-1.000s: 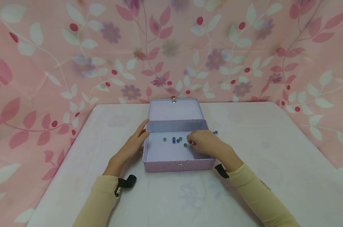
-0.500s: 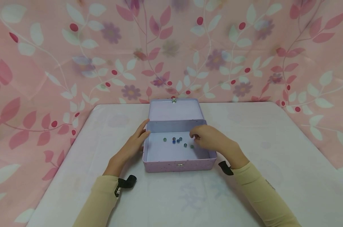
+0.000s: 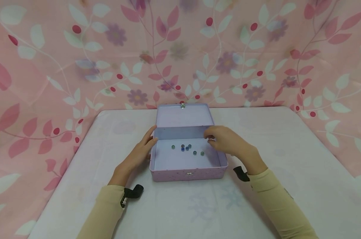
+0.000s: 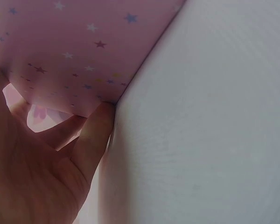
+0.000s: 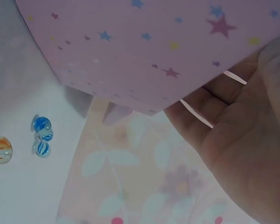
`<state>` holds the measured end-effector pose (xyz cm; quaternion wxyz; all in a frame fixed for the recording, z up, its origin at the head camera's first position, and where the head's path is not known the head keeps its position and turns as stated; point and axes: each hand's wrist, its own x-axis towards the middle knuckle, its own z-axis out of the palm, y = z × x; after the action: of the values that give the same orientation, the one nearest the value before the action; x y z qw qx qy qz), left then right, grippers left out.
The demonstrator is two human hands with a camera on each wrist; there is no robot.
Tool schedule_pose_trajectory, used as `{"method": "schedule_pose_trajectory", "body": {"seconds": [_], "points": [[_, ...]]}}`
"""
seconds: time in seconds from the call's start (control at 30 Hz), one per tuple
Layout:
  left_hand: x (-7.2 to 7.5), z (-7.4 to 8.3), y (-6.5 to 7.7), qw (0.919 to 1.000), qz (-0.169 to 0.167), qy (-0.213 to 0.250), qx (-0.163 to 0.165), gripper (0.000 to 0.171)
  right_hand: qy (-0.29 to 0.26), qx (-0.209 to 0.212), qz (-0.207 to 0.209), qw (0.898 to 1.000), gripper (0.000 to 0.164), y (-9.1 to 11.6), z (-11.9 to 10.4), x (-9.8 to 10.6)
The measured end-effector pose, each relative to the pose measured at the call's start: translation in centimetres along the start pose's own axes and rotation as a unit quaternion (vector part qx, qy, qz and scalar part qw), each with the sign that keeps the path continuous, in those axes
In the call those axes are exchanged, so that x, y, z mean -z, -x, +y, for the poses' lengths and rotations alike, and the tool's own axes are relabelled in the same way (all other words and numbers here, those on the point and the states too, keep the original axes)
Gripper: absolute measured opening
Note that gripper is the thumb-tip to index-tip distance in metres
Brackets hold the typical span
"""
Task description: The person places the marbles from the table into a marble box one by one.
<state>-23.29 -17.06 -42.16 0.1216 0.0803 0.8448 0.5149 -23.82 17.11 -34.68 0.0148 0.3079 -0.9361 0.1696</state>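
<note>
A pink star-printed tin box (image 3: pixel 189 175) stands in the head view with its lid (image 3: pixel 184 115) raised at the back. Several glass marbles (image 3: pixel 182 149), blue and greenish, lie on its pale floor. My left hand (image 3: pixel 137 153) rests along the left wall, fingers extended; the left wrist view shows fingertips against the box's printed side (image 4: pixel 84 51). My right hand (image 3: pixel 228 141) is over the right wall, fingers loosely bent above the inside, apart from the marbles. No marble shows between its fingers; the right wrist view hides the fingertips behind the box.
Outside the box, blue-swirled marbles (image 5: pixel 42 135) and an orange-streaked marble (image 5: pixel 1 149) lie on the white cloth, in the right wrist view. A floral curtain (image 3: pixel 180 49) hangs behind the table (image 3: pixel 273 132).
My right hand has let go of a greenish marble on the box floor and drawn back up and rightward. My left hand stays on the box wall.
</note>
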Motion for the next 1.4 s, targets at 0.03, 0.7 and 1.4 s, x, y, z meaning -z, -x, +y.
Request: {"method": "schedule_pose_trajectory", "body": {"seconds": [0.03,0.7,1.4], "points": [[0.0,0.0,0.0,1.0000,-0.001,0.000,0.000,0.053,0.000,0.000,0.003,1.000,0.017,0.0,0.1,0.1],[0.0,0.2,0.2,1.0000,0.002,0.002,0.000,0.053,-0.004,-0.046,0.054,0.997,0.020,0.7,2.3,1.7],[-0.1,0.2,0.2,1.0000,-0.001,0.007,-0.002,0.054,-0.031,-0.120,-0.052,0.991,0.026,1.2,7.6,0.1]]}}
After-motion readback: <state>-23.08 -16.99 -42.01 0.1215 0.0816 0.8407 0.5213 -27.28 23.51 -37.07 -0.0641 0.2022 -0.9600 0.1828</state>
